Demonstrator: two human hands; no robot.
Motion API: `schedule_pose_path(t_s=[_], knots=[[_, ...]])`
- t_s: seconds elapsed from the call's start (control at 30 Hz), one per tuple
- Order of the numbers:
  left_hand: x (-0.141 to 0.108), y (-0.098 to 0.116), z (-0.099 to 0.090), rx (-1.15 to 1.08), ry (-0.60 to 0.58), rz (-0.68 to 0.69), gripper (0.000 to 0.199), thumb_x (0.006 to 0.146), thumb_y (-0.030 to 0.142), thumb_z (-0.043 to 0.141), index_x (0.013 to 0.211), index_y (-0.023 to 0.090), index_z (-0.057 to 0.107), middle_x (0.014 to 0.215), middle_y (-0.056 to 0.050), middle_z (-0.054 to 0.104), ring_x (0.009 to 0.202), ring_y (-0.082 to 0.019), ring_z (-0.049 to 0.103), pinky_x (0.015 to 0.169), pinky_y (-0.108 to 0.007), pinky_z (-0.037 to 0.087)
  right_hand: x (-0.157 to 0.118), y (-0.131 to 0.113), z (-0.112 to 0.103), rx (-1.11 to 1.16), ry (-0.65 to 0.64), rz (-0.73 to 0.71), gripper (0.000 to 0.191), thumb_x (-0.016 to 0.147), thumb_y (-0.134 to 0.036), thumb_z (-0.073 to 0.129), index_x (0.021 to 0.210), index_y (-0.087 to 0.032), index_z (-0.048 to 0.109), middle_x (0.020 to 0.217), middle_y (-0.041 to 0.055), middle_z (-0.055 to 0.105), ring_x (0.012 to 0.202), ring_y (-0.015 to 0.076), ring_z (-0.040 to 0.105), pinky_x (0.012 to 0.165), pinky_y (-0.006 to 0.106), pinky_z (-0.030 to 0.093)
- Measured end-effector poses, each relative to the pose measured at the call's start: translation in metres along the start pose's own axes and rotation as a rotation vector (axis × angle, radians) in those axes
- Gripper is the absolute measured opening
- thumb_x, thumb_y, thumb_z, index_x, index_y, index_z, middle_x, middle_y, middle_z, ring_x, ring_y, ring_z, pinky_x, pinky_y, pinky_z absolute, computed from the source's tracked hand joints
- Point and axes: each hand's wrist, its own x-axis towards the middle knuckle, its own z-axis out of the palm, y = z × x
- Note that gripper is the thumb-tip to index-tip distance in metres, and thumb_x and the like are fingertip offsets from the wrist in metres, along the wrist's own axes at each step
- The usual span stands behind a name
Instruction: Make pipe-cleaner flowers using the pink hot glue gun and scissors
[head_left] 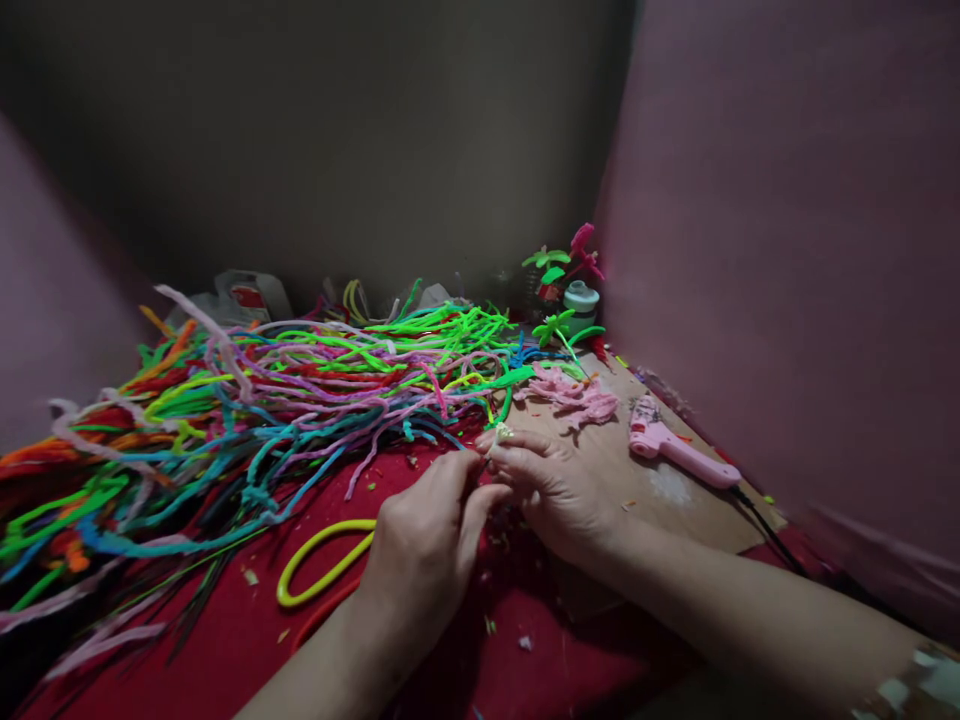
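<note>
Both hands meet in the middle, closed around a small pale yellow fuzzy piece (503, 432) with a thin dark stem under it. My right hand (566, 490) pinches the piece near its top between thumb and fingers. Just below, my left hand (424, 550) has thumb and forefinger pressed together at the stem, which the fingers mostly hide. A yellow loop (289, 580) lies beside the left wrist. Beyond the right hand are pink fuzzy pieces (574, 398) on a brown board (675, 510).
A big heap of colourful pipe cleaners (300, 390) spreads over the red cloth (225, 640) on the left. A pink glue gun (675, 450) with a black cord rests on the board. Green fuzzy flowers (553, 328) and a lidded jar (581, 300) stand at the back near the wall.
</note>
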Motion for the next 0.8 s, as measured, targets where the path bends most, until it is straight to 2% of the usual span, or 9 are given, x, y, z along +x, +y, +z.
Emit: schedule_pose_path(t_s=[0.07, 0.1, 0.17, 0.23, 0.3, 0.43, 0.6, 0.7, 0.8], knots=[[-0.001, 0.0, 0.0, 0.061, 0.025, 0.075, 0.014, 0.078, 0.024, 0.059, 0.088, 0.02, 0.067, 0.079, -0.003, 0.07, 0.069, -0.014, 0.064, 0.063, -0.022, 0.048, 0.0, 0.001, -0.001, -0.029, -0.013, -0.004, 0.01, 0.065, -0.022, 0.074, 0.074, -0.019, 0.073, 0.068, -0.0008, 0.061, 0.061, 0.0089, 0.05, 0.056, 0.021, 0.04], [-0.001, 0.001, -0.001, 0.026, -0.002, 0.03, 0.012, 0.08, 0.024, 0.057, 0.085, 0.019, 0.066, 0.071, -0.001, 0.068, 0.062, -0.012, 0.062, 0.059, -0.021, 0.047, 0.0, 0.001, -0.001, -0.042, -0.035, -0.002, 0.011, 0.066, -0.023, 0.074, 0.077, -0.02, 0.073, 0.068, -0.0011, 0.061, 0.06, 0.0087, 0.05, 0.056, 0.021, 0.039], [0.001, 0.007, -0.004, -0.129, -0.082, -0.157, 0.014, 0.082, 0.026, 0.054, 0.075, 0.018, 0.063, 0.055, 0.002, 0.059, 0.045, -0.008, 0.052, 0.046, -0.018, 0.041, -0.001, 0.0, -0.002, -0.062, -0.09, 0.012, 0.016, 0.068, -0.025, 0.074, 0.083, -0.02, 0.074, 0.071, -0.0006, 0.063, 0.061, 0.0092, 0.051, 0.056, 0.022, 0.039], [0.004, 0.014, -0.008, -0.314, -0.158, -0.344, 0.018, 0.081, 0.029, 0.056, 0.068, 0.016, 0.059, 0.048, 0.004, 0.053, 0.035, -0.006, 0.044, 0.037, -0.017, 0.035, -0.001, -0.001, -0.003, -0.065, -0.129, 0.034, 0.021, 0.068, -0.028, 0.075, 0.088, -0.021, 0.074, 0.077, 0.0008, 0.065, 0.063, 0.0104, 0.054, 0.057, 0.023, 0.041], [0.006, 0.017, -0.01, -0.472, -0.212, -0.454, 0.021, 0.08, 0.031, 0.059, 0.065, 0.016, 0.056, 0.047, 0.005, 0.052, 0.031, -0.004, 0.041, 0.033, -0.015, 0.031, -0.001, -0.003, -0.004, -0.054, -0.169, 0.056, 0.026, 0.066, -0.029, 0.077, 0.09, -0.022, 0.074, 0.078, 0.001, 0.066, 0.064, 0.0106, 0.054, 0.057, 0.024, 0.041], [0.007, 0.013, -0.011, -0.703, -0.326, -0.548, 0.026, 0.079, 0.034, 0.061, 0.062, 0.015, 0.056, 0.04, 0.005, 0.049, 0.026, -0.003, 0.035, 0.028, -0.013, 0.025, 0.0, -0.005, -0.007, -0.036, -0.237, 0.069, 0.027, 0.067, -0.029, 0.077, 0.093, -0.024, 0.073, 0.077, -0.0003, 0.064, 0.064, 0.0102, 0.054, 0.059, 0.024, 0.043], [0.008, 0.009, -0.011, -0.937, -0.514, -0.628, 0.025, 0.071, 0.038, 0.067, 0.069, 0.015, 0.059, 0.042, 0.005, 0.051, 0.022, -0.002, 0.026, 0.023, -0.015, 0.023, -0.003, -0.008, -0.007, -0.089, -0.333, -0.027, 0.014, 0.073, -0.023, 0.071, 0.087, -0.023, 0.074, 0.099, 0.0016, 0.06, 0.071, 0.0092, 0.054, 0.065, 0.024, 0.044], [0.008, 0.013, -0.012, -0.771, -0.502, -0.564, 0.028, 0.078, 0.039, 0.06, 0.066, 0.015, 0.058, 0.043, 0.004, 0.05, 0.024, -0.003, 0.031, 0.027, -0.015, 0.025, -0.004, -0.009, -0.005, -0.102, -0.262, -0.058, 0.008, 0.073, -0.023, 0.071, 0.079, -0.022, 0.074, 0.102, 0.0019, 0.059, 0.08, 0.0114, 0.055, 0.069, 0.024, 0.045], [0.005, 0.011, -0.01, -0.398, -0.339, -0.351, 0.018, 0.078, 0.031, 0.061, 0.07, 0.016, 0.06, 0.057, 0.0, 0.059, 0.04, -0.008, 0.05, 0.04, -0.018, 0.037, -0.003, -0.006, -0.004, -0.101, -0.136, -0.096, 0.005, 0.07, -0.024, 0.073, 0.075, -0.022, 0.074, 0.098, 0.002, 0.06, 0.083, 0.0132, 0.055, 0.07, 0.026, 0.044]])
